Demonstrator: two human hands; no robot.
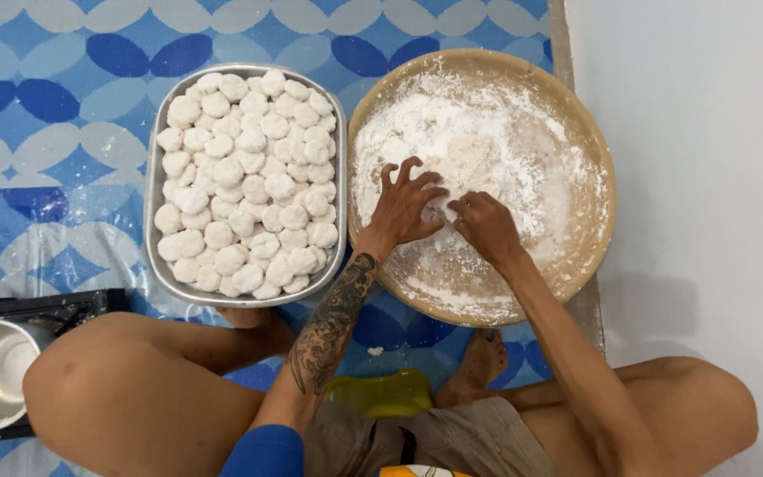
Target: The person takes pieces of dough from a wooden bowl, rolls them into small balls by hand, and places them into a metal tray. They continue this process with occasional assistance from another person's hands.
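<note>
White flour covers the round tray [589, 265], where the left hand [404, 208] presses spread-fingered beside the curled right hand [486, 225] on dough [465, 159]. Hard pushing could spill flour onto the mat [64, 106].

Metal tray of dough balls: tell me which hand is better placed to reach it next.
Left, probably. The left hand rests in the floured round tray on the side next to the metal tray; the right hand lies farther away.

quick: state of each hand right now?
Left hand: open, fingers spread, pressing dough in the floured round tray.
Right hand: fingers curled on the same dough; a closed grip cannot be told.
</note>
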